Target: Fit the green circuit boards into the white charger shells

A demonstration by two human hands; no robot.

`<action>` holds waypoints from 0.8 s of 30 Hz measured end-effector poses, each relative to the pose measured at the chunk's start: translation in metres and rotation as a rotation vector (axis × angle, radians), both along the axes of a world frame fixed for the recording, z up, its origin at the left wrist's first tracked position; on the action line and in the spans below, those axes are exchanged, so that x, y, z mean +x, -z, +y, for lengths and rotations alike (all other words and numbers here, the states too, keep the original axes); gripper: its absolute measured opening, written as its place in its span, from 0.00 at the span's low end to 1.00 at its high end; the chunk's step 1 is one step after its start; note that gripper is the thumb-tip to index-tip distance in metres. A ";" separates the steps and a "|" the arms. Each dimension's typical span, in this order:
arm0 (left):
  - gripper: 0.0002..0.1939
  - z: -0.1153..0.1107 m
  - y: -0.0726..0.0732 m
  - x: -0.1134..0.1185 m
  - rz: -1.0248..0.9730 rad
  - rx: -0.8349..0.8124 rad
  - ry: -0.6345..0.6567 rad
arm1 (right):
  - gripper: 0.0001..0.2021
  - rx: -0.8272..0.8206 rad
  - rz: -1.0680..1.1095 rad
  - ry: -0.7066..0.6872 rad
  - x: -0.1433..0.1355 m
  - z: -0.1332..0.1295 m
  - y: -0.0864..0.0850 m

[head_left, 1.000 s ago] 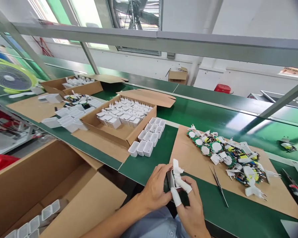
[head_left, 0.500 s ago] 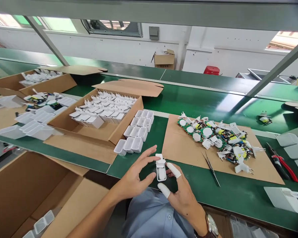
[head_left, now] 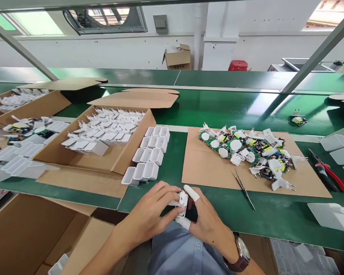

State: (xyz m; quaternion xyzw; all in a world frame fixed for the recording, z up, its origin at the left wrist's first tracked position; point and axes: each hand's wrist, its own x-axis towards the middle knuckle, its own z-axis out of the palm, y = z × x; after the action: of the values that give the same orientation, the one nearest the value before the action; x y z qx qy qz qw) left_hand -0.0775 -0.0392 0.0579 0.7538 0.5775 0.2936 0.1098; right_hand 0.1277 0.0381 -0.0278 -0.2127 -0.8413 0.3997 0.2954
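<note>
A small white plastic housing with a white plug part (head_left: 183, 199) is between my two hands, just over the near edge of the green bench. My left hand (head_left: 154, 206) pinches it from the left with thumb and fingers. On its right side, my right hand (head_left: 205, 217) grips it between thumb and index finger, both in white finger covers. My fingers partly hide how the plug part sits in the housing. Rows of white open housings (head_left: 145, 155) stand to the left. Circuit boards with white plug parts (head_left: 263, 152) lie heaped on a cardboard sheet (head_left: 200, 168) to the right.
Tweezers (head_left: 243, 189) lie at the cardboard's front edge, with red-handled pliers (head_left: 328, 172) farther right. An open carton (head_left: 117, 162) of finished-looking white units stands left of the rows. A white housing with a plug (head_left: 332, 215) lies at right; a large carton (head_left: 23, 236) is low at left.
Both hands have closed in around the white housing, and it is turned and more covered by fingers. The camera view has shifted slightly right and down.
</note>
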 end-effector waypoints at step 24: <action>0.12 -0.018 0.000 0.052 0.387 0.148 -0.292 | 0.51 0.002 -0.032 -0.017 0.004 -0.001 -0.003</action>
State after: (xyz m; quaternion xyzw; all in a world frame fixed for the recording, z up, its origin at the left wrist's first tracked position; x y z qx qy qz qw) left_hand -0.0259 -0.0576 0.0575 0.7106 0.6675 0.1979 -0.1018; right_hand 0.1314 0.0374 -0.0253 -0.2118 -0.8480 0.3979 0.2788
